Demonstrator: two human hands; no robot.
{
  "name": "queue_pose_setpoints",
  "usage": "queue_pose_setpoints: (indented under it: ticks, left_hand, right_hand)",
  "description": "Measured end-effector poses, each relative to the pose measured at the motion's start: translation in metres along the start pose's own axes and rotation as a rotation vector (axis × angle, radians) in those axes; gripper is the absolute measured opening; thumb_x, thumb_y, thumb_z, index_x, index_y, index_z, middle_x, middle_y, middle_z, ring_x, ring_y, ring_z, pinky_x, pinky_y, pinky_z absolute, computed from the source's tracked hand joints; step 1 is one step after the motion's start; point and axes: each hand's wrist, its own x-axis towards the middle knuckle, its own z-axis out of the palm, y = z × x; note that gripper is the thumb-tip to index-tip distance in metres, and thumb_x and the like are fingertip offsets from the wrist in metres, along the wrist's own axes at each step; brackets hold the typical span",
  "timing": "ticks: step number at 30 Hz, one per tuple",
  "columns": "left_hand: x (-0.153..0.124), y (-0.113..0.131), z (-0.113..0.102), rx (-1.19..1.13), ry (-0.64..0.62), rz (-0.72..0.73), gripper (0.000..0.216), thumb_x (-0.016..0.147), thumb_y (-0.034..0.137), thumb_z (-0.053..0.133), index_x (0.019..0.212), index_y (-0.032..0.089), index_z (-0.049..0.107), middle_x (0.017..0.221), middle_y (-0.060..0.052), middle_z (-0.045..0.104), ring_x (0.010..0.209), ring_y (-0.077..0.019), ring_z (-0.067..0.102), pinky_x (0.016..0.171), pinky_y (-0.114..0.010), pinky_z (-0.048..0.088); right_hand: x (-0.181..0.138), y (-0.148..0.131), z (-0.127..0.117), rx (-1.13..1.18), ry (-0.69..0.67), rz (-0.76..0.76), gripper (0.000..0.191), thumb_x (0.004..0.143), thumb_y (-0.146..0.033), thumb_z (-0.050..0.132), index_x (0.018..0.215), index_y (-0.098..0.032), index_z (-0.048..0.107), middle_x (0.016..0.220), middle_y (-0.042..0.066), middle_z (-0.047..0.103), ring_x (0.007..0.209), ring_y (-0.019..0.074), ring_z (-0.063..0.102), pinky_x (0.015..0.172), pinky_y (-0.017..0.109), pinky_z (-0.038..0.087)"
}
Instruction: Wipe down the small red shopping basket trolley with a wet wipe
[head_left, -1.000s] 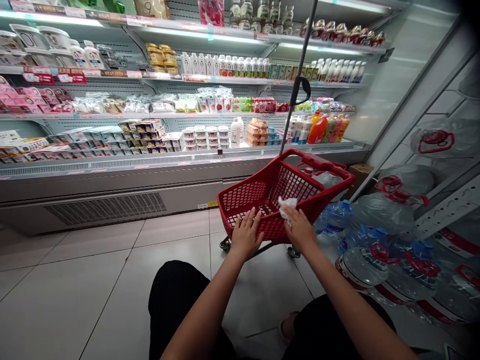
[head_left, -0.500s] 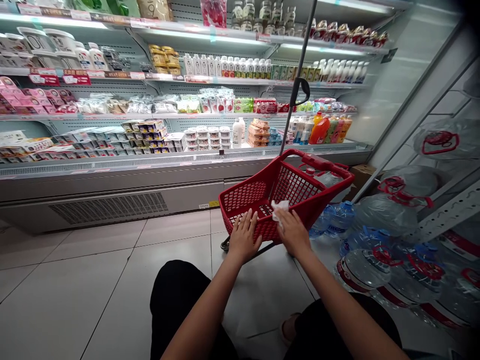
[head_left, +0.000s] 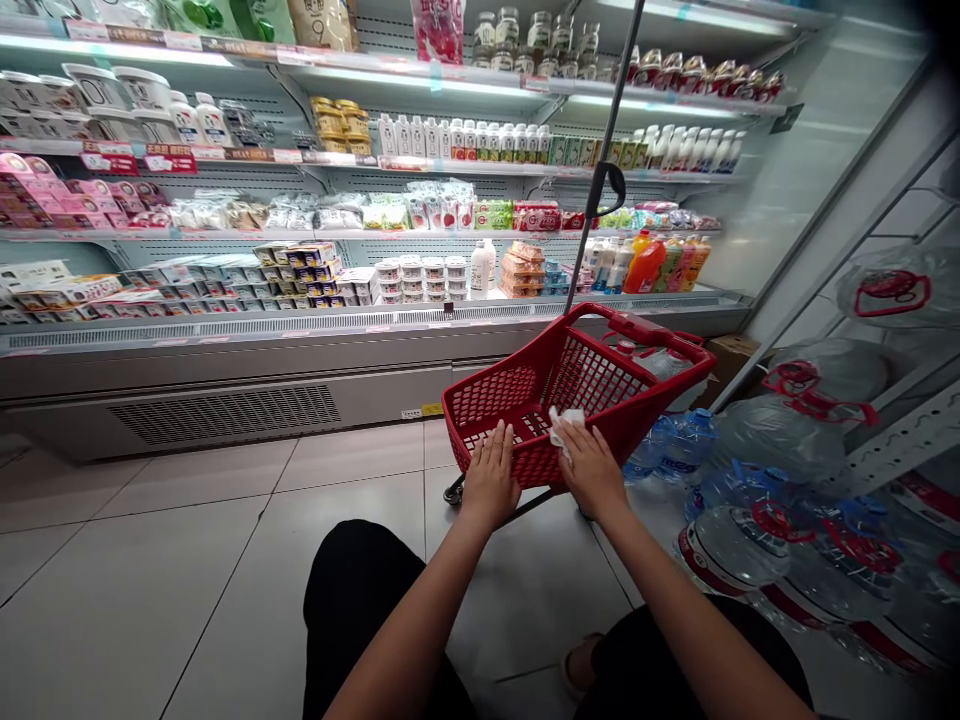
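Shopping basket (head_left: 600, 378), red plastic lattice on castors, stands on floor (head_left: 187, 560) at foot of chiller cabinet (head_left: 225, 400), water jugs (head_left: 757, 440) just beside it at right. Left hand (head_left: 491, 472) open, palm flat on near wall. Right hand (head_left: 594, 468) closed on white wipe (head_left: 564, 418), pressed to near rim. Wipe soft, light, bunches easily. Basket probably light, stiff, apt to roll: best held at rim.
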Motion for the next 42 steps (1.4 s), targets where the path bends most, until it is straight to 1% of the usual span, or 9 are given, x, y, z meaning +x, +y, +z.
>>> queue_pose_setpoints:
  ticks: [5, 11, 13, 20, 23, 28, 31, 36, 42]
  left_hand:
    - [0.000, -0.011, -0.001, -0.008, -0.011, 0.065, 0.091, 0.087, 0.022, 0.050, 0.166, 0.009, 0.005, 0.173, -0.014, 0.018, 0.160, -0.0221, 0.019, 0.130, -0.044, 0.020]
    - [-0.006, -0.031, -0.005, 0.020, 0.001, 0.008, 0.088, 0.087, 0.015, 0.049, 0.167, 0.019, 0.012, 0.172, -0.009, 0.026, 0.158, -0.0223, 0.026, 0.130, -0.046, 0.019]
    - [-0.005, -0.029, -0.003, 0.013, 0.005, -0.029, 0.092, 0.086, 0.019, 0.053, 0.167, 0.017, 0.010, 0.172, -0.012, 0.024, 0.158, -0.0251, 0.026, 0.130, -0.048, 0.018]
    - [-0.002, -0.025, -0.002, -0.008, 0.014, -0.048, 0.104, 0.083, 0.017, 0.058, 0.167, 0.017, -0.003, 0.172, -0.013, 0.023, 0.158, -0.0235, 0.027, 0.128, -0.047, 0.023]
    - [-0.003, -0.031, -0.005, -0.015, 0.029, -0.047, 0.104, 0.081, 0.011, 0.054, 0.167, 0.017, -0.006, 0.171, -0.013, 0.026, 0.156, -0.0212, 0.032, 0.127, -0.044, 0.026]
    - [-0.004, -0.028, -0.004, -0.018, 0.037, -0.054, 0.105, 0.079, 0.013, 0.055, 0.167, 0.017, -0.003, 0.172, -0.014, 0.022, 0.154, -0.0248, 0.035, 0.127, -0.046, 0.026]
    - [-0.003, -0.021, -0.002, -0.056, 0.048, -0.054, 0.107, 0.080, 0.017, 0.056, 0.167, 0.017, -0.006, 0.173, -0.014, 0.021, 0.155, -0.0276, 0.034, 0.127, -0.050, 0.025]
    - [-0.004, -0.021, -0.005, -0.179, 0.030, -0.055, 0.112, 0.080, 0.012, 0.054, 0.164, 0.015, -0.019, 0.169, -0.016, 0.032, 0.148, -0.0254, 0.046, 0.126, -0.047, 0.031]
    - [-0.006, -0.025, -0.006, -0.205, 0.043, -0.028, 0.114, 0.076, 0.011, 0.058, 0.165, 0.012, -0.014, 0.169, -0.016, 0.032, 0.147, -0.0260, 0.045, 0.127, -0.045, 0.030]
  right_hand:
    - [-0.005, -0.048, 0.007, 0.085, -0.079, -0.190, 0.055, 0.103, -0.024, 0.037, 0.158, -0.021, 0.043, 0.161, 0.003, 0.048, 0.150, 0.0192, 0.042, 0.129, 0.045, 0.022]
    - [-0.001, 0.009, -0.004, 0.021, -0.009, -0.047, 0.055, 0.104, -0.025, 0.035, 0.159, -0.024, 0.042, 0.159, 0.004, 0.050, 0.146, 0.0211, 0.047, 0.127, 0.051, 0.025]
    - [0.001, 0.010, -0.002, 0.014, 0.011, 0.009, 0.055, 0.103, -0.024, 0.035, 0.157, -0.021, 0.045, 0.158, 0.006, 0.051, 0.146, 0.0231, 0.047, 0.125, 0.052, 0.028]
    - [-0.009, -0.076, 0.012, 0.121, -0.092, -0.212, 0.061, 0.101, -0.022, 0.041, 0.162, -0.023, 0.037, 0.164, 0.003, 0.043, 0.152, 0.0195, 0.039, 0.129, 0.045, 0.024]
    - [-0.012, -0.061, 0.005, 0.111, -0.089, -0.222, 0.063, 0.101, -0.020, 0.039, 0.163, -0.026, 0.033, 0.165, 0.001, 0.041, 0.152, 0.0177, 0.038, 0.129, 0.044, 0.022]
    - [-0.006, -0.009, -0.003, 0.044, 0.003, -0.050, 0.057, 0.103, -0.024, 0.036, 0.160, -0.024, 0.039, 0.159, 0.005, 0.050, 0.147, 0.0213, 0.046, 0.127, 0.051, 0.025]
    - [-0.003, -0.028, 0.003, 0.069, 0.005, -0.041, 0.054, 0.103, -0.025, 0.038, 0.156, -0.022, 0.047, 0.156, 0.007, 0.054, 0.143, 0.0226, 0.051, 0.126, 0.051, 0.027]
    - [-0.006, -0.084, 0.010, 0.165, -0.062, -0.221, 0.055, 0.101, -0.022, 0.041, 0.155, -0.021, 0.048, 0.159, 0.003, 0.051, 0.148, 0.0191, 0.044, 0.128, 0.046, 0.027]
    - [-0.002, -0.035, -0.003, 0.111, -0.032, -0.122, 0.053, 0.103, -0.023, 0.038, 0.155, -0.023, 0.048, 0.155, 0.004, 0.055, 0.144, 0.0204, 0.050, 0.128, 0.049, 0.024]
